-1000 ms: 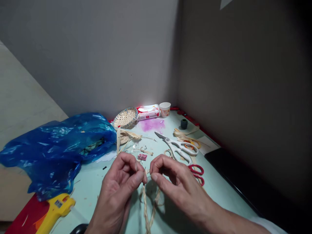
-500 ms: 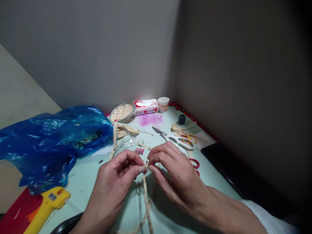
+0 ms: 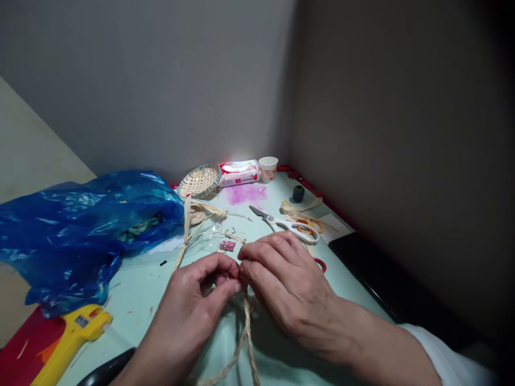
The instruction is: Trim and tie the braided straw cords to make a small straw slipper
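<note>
A pale braided straw cord point(image 3: 248, 321) hangs below my fingers and curves back along the table. My left hand point(image 3: 197, 305) pinches its top end between thumb and forefinger. Close against it, my right hand point(image 3: 285, 284) has its fingers bent together over the same end, and the back of the hand hides the fingertips. Just beyond the hands lies a small pink clip point(image 3: 227, 245). White-handled scissors point(image 3: 292, 228) rest past my right knuckles, with a red handle loop point(image 3: 321, 264) showing beside that hand.
A blue plastic bag point(image 3: 80, 225) and a yellow glue gun point(image 3: 74, 338) lie left. Behind stand a woven basket point(image 3: 200, 182), a tissue pack point(image 3: 240, 174) and a paper cup point(image 3: 268, 169). A dark spool point(image 3: 298, 193) and straw strips point(image 3: 301, 209) sit right, near a black slab point(image 3: 370, 279).
My right hand has closed in against the left and turned more over the cord's end, covering it. The cord's hanging part has shifted slightly right. The view has moved a little.
</note>
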The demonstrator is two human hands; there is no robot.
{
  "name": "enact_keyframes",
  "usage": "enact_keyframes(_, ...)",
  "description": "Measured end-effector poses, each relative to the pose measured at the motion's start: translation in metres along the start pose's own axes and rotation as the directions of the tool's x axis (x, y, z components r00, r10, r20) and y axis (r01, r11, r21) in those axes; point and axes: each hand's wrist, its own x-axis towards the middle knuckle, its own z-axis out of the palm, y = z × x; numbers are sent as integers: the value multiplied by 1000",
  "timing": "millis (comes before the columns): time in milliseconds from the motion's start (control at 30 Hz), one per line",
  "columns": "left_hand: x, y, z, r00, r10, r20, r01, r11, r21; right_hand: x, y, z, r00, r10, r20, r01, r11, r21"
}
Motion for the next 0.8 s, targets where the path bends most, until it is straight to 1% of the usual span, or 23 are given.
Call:
enact_keyframes(67, 0, 1, 0, 1000, -20, 0, 20, 1000, 6, 1, 0, -1, 1000, 3, 6, -3, 1000, 15)
enact_keyframes(133, 1, 1, -1, 1000, -28, 12, 28, 1000, 7, 2, 1, -2, 999, -19, 26, 18, 999, 31)
enact_keyframes(267, 1, 0, -3, 997, -23, 79, 22, 1000, 6, 2, 5, -4, 991, -84, 100, 75, 993, 87)
enact_keyframes(333, 0, -1, -4, 994, -38, 106, 37, 999, 14, 1, 7, -2, 992, -74, 104, 55, 982, 183)
enact_keyframes(400, -1, -3, -5, 989, -58, 135, 62, 998, -23, 1, 10, 0, 996, -1, 92, -31, 940, 339)
enact_keyframes(467, -2, -5, -7, 984, -64, 164, 80, 992, -94, 2, 11, 0, 987, 122, 105, -159, 853, 498)
enact_keyframes(533, -3, -5, -9, 984, -53, 169, 80, 985, -155, 4, 10, -2, 956, 246, 162, -293, 729, 619)
enact_keyframes(567, -3, -5, -10, 987, -42, 156, 69, 984, -167, 5, 9, -4, 929, 304, 210, -363, 653, 664)
enact_keyframes(633, -3, -4, -12, 992, -10, 127, 32, 984, -176, 7, 7, -8, 862, 392, 321, -490, 481, 727)
enact_keyframes(700, -3, -3, -12, 995, 33, 93, -15, 983, -186, 9, 6, -10, 798, 423, 430, -575, 319, 753)
enact_keyframes(733, -4, -2, -11, 996, 51, 77, -35, 980, -194, 10, 6, -11, 777, 427, 462, -594, 254, 764)
enact_keyframes(800, -5, -2, -9, 997, 76, 28, -68, 975, -211, 10, 6, -9, 766, 419, 487, -586, 144, 797)
